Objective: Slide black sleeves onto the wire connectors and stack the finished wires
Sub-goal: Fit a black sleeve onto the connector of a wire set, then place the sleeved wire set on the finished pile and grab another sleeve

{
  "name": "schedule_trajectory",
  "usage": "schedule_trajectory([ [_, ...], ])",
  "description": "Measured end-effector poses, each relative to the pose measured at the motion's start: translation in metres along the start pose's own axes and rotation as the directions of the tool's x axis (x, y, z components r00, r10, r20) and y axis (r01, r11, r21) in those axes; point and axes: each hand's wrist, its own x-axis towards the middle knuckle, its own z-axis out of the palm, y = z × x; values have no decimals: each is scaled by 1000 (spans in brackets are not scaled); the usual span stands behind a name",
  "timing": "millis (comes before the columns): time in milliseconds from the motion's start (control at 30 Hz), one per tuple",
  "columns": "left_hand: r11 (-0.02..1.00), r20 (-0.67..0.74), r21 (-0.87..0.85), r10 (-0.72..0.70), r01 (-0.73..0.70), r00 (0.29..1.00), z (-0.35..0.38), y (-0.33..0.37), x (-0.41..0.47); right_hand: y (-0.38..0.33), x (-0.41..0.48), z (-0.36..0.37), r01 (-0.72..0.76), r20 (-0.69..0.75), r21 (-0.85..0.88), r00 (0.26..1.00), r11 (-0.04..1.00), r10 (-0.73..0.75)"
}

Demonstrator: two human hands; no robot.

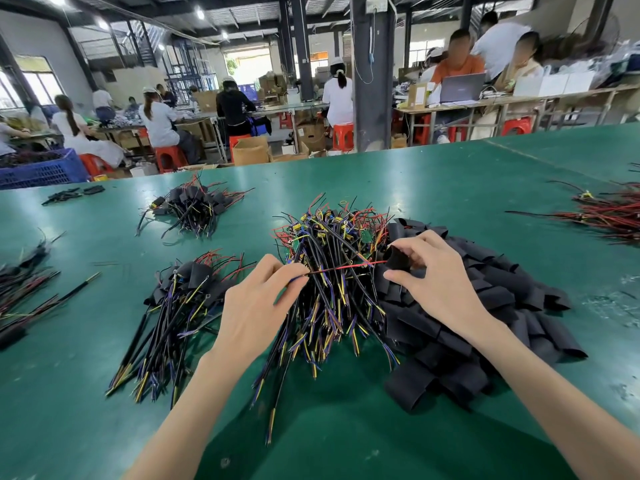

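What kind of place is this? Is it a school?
Most likely a wiring factory floor: heaps of coloured wires and black sleeves lie on a long green table, and rows of workers sit on red stools behind.

The left forearm (194, 403) and right forearm (540, 393) reach forward, bare, backs of the hands up; the left hand (256, 303) pinches a red wire (346, 267) between thumb and forefinger at its far tip; the right hand (440, 282), just beside it, grips a black sleeve (398, 259), thumb below, curled fingers above.
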Motion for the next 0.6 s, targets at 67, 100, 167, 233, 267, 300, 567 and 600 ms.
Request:
schedule_trajectory([
  [67, 1000, 28, -28, 14, -13, 1000, -1, 0, -1, 1, 1, 0, -28, -5, 23, 1000, 999, 28],
  [100, 999, 49, -43, 22, -20, 999, -1, 0, -1, 1, 1, 0, -39, -9, 40, 999, 998, 39],
  [167, 998, 99, -60, 28, -22, 995, -3, 1, -1, 2, 2, -1, -53, -20, 69, 998, 996, 54],
  [233, 997, 138, -73, 22, -12, 990, -4, 2, -1, 1, 3, -2, -62, -27, 90, 998, 994, 64],
  [267, 997, 151, -78, 23, -11, 988, -5, 3, -1, 1, 3, -3, -60, -32, 100, 997, 993, 64],
  [300, 997, 161, -80, 26, -13, 987, -6, 4, -1, 0, 3, -4, -53, -38, 107, 998, 993, 58],
  [567, 998, 185, -66, 15, -3, 983, -7, 6, 0, -5, 3, -10, 34, -60, 138, 998, 990, -26],
  [600, 998, 184, -63, 11, 1, 983, -7, 6, 0, -5, 3, -10, 39, -61, 142, 998, 989, -31],
])
